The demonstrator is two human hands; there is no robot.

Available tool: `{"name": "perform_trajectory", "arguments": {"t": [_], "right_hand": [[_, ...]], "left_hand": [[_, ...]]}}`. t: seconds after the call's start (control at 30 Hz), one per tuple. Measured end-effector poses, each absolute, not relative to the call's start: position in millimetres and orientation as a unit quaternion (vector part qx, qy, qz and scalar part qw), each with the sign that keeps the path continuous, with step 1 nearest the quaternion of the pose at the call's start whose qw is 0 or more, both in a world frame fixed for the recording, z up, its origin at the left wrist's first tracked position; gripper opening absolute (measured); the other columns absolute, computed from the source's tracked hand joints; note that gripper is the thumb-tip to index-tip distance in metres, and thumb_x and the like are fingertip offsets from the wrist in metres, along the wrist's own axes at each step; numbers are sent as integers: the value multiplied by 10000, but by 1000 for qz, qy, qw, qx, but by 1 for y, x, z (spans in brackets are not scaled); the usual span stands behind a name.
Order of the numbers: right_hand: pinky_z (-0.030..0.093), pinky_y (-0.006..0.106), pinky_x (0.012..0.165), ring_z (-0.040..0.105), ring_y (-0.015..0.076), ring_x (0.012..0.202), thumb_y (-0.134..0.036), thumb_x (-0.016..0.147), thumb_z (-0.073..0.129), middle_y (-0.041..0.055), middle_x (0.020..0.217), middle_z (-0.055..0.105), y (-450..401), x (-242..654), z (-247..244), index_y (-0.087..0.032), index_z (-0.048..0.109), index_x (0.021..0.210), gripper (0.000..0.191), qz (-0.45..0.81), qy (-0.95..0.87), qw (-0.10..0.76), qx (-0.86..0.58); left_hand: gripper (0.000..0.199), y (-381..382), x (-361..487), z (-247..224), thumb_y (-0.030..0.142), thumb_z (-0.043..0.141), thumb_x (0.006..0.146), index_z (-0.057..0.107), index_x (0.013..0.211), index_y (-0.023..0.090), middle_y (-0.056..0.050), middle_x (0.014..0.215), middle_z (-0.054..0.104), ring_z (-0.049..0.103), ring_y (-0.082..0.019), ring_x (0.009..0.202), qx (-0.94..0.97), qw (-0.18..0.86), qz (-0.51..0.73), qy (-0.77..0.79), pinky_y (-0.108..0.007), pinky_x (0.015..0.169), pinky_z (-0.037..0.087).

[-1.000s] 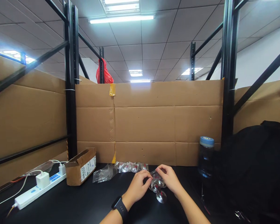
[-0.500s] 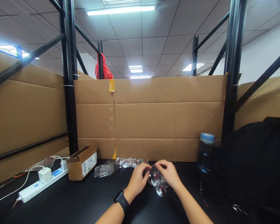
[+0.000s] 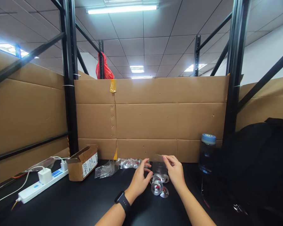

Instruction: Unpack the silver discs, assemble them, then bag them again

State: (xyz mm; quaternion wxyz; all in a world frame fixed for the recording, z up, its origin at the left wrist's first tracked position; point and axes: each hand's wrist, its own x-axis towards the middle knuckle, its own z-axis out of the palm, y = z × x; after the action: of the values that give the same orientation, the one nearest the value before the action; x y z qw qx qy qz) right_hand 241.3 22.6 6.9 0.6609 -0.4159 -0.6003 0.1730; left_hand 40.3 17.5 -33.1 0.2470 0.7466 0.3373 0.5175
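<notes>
My right hand (image 3: 175, 172) pinches the top edge of a clear plastic bag (image 3: 159, 167), which hangs upright above the black table. Left of the bag, my left hand (image 3: 140, 179) has its fingers apart and holds nothing; a dark watch is on that wrist. Below and between the hands lie several shiny round metal pieces (image 3: 157, 187) with red marks, some overlapping. Behind my left hand is a row of similar round pieces in clear wrapping (image 3: 129, 163). Another crumpled clear bag (image 3: 106, 169) lies left of that row.
An open cardboard box (image 3: 83, 163) and a white power strip (image 3: 42, 185) with plugs stand at the left. A blue-lidded bottle (image 3: 207, 153) and a black bag (image 3: 261, 166) are at the right. Cardboard walls (image 3: 146, 121) enclose the black table (image 3: 85, 201).
My left hand has let go of the clear bag, and its fingers have spread. My right hand has raised the bag, and more round pieces now show on the table below it.
</notes>
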Motion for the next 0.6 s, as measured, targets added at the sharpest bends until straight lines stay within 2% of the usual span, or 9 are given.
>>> {"name": "perform_trajectory", "arguments": {"t": [0.1,0.2,0.27,0.37,0.47,0.53,0.6], "right_hand": [[500,307,616,649,225,714,-591,853,639,117,894,734,22,241,9,-167,784,952,459,215,-588,665,-406],[534,332,712,684,255,793,-586,827,674,111,861,747,23,238,8,-161,777,926,448,275,-604,646,-377],[533,331,708,684,253,779,-591,816,683,102,822,743,25,235,7,-159,767,906,450,300,-611,632,-370],[517,315,668,671,236,747,-590,829,667,100,829,735,26,232,2,-159,742,897,443,314,-626,609,-374],[511,300,677,658,208,751,-531,872,640,69,860,712,23,230,-3,-189,667,1136,434,305,-654,584,-371],[501,278,647,639,175,711,-461,887,637,28,881,687,19,227,-7,-244,488,1373,553,303,-674,566,-365],[481,250,600,616,142,653,-380,890,630,5,920,669,16,224,-9,-288,358,1441,621,315,-688,549,-355]], "left_hand": [[519,18,41,-33,332,610,928,424,1407,259,-110,1282,610,629,-219,1118,734,274,524,335,-429,1024,470],[530,18,42,-31,365,618,930,417,1408,253,-120,1310,608,610,-223,1166,714,313,537,322,-414,1035,454],[551,17,44,-30,368,630,923,401,1409,248,-118,1254,641,645,-208,1080,700,351,539,310,-377,963,483],[662,16,46,-28,372,686,880,342,1429,238,-82,1032,704,676,-171,867,671,430,536,278,-300,793,502],[764,17,48,-27,376,740,830,282,1428,250,-42,910,710,672,-145,770,630,484,549,260,-247,706,480],[719,19,48,-27,360,750,815,296,1364,263,-33,903,714,672,-131,735,601,487,573,270,-222,668,465],[612,21,47,-27,326,746,807,328,1249,263,-23,892,716,671,-118,697,578,481,597,280,-211,651,461]]}}
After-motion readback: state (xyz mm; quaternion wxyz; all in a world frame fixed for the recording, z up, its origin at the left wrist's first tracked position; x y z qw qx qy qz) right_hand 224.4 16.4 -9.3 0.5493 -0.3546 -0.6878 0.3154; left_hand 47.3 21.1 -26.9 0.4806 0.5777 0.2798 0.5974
